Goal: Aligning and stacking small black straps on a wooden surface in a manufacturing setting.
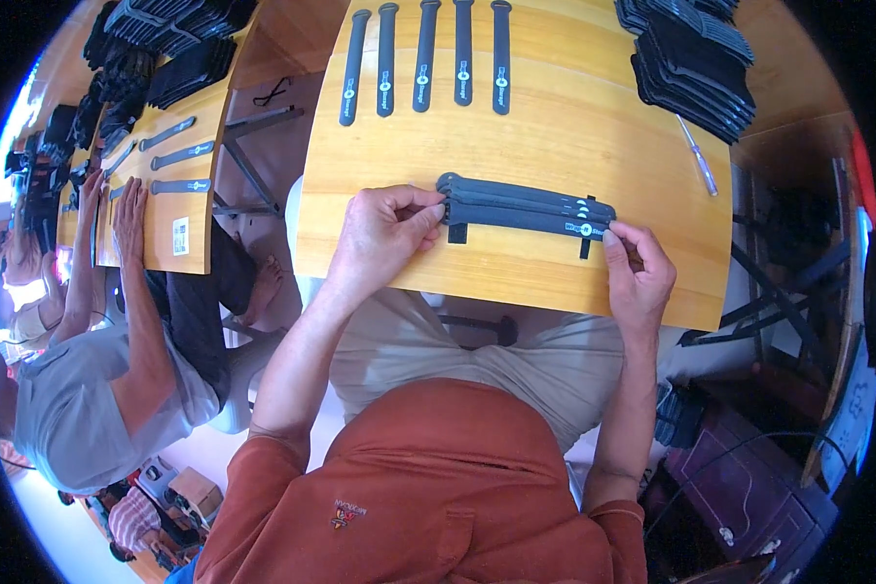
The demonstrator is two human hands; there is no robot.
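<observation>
**A:** What am I looking at for the surface?

**B:** I see a pale wooden worktop (pixel 555 136) right in front of the person, whose knees in light trousers sit under its near edge. Five black straps (pixel 424 60) lie side by side at the far edge, each with a small round mark. A heap of black straps (pixel 696 58) sits at the far right corner, and a clear pen (pixel 698 154) lies just beside it.

**A:** And the room?

**B:** To the left I make out a second wooden worktop (pixel 190 195) with more straps laid out and dark piles behind. A co-worker in a grey shirt (pixel 78 409) sits there, a hand (pixel 128 209) flat on that surface. A dark folding frame stands between the two tops. A dark cabinet is at the lower right.

**A:** Now the hands.

**B:** A bundle of stacked black straps (pixel 526 206) lies across the near middle of the worktop, running left to right. I see the left hand (pixel 384 229) pinching its left end between thumb and fingertips, wrist bent over the near edge. The right hand (pixel 638 273) presses its fingertips on the right end, near a short black cross band (pixel 587 234); I can't tell if the thumb grips underneath.
</observation>
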